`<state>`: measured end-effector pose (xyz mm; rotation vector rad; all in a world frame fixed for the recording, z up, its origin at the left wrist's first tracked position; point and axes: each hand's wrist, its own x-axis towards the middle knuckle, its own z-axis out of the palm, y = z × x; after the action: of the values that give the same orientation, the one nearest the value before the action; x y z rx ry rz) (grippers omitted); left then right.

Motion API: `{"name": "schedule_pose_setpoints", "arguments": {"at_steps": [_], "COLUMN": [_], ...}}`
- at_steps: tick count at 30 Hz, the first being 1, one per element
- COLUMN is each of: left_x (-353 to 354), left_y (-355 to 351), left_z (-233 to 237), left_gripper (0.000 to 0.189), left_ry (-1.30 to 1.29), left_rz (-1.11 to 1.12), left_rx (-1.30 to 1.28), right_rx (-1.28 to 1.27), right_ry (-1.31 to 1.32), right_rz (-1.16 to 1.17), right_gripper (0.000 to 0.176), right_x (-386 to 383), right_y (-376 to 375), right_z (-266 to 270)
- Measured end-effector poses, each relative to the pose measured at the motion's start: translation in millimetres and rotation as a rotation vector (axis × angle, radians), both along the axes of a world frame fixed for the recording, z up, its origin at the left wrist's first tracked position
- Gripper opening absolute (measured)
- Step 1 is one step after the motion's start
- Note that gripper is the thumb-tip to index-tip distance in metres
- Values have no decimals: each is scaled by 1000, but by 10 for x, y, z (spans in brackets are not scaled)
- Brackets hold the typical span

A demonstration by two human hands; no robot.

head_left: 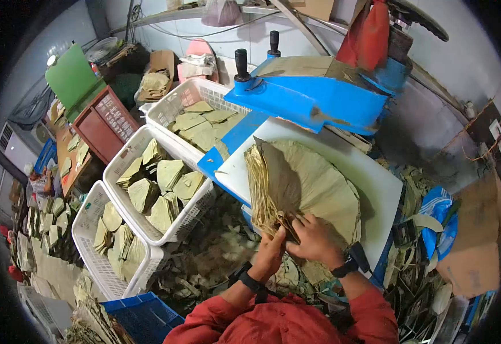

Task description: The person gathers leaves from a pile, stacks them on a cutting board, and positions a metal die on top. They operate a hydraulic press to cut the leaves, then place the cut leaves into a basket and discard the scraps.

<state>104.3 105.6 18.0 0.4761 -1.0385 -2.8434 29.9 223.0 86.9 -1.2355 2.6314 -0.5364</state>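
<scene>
Leaf stack (302, 183) lies on board (376, 180) beside baskets (193, 213), left hand (270, 253) and right hand (314, 239) grips clamped on it.

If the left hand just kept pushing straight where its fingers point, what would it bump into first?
The fan of dried leaves: the left hand grips its narrow end, fingers pointing up and away from the body. Behind the leaves lie the white board and, probably further on, the blue press.

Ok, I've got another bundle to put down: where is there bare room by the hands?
Bare white board shows right of the leaf stack, out to its edge, and in a strip between stack and blue press. Crowded: the white baskets hold cut leaves, and scraps fill the gap beside them.
</scene>
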Motion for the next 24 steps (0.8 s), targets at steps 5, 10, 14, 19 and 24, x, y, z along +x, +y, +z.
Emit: {"name": "schedule_pose_setpoints", "arguments": {"at_steps": [5, 10, 14, 19, 24], "left_x": [115, -184, -431, -565, -666], "left_y": [-393, -1133, -1239, -1174, -1053], "left_z": [-269, -86, 119, 149, 281], "left_gripper": [62, 60, 47, 36, 32], "left_ry": [55, 77, -125, -196, -180], "left_rz": [-333, -347, -560, -632, -548], "left_rx": [34, 226, -102, -147, -85], "right_rx": [159, 132, 99, 259, 123], "right_ry": [152, -17, 123, 58, 140], "right_rz": [-239, -281, -140, -169, -394], "right_gripper": [63, 70, 70, 62, 61], "right_x": [224, 183, 264, 378, 345], "right_y": [-128, -173, -230, -312, -358], "right_z": [-356, -99, -146, -104, 6]}}
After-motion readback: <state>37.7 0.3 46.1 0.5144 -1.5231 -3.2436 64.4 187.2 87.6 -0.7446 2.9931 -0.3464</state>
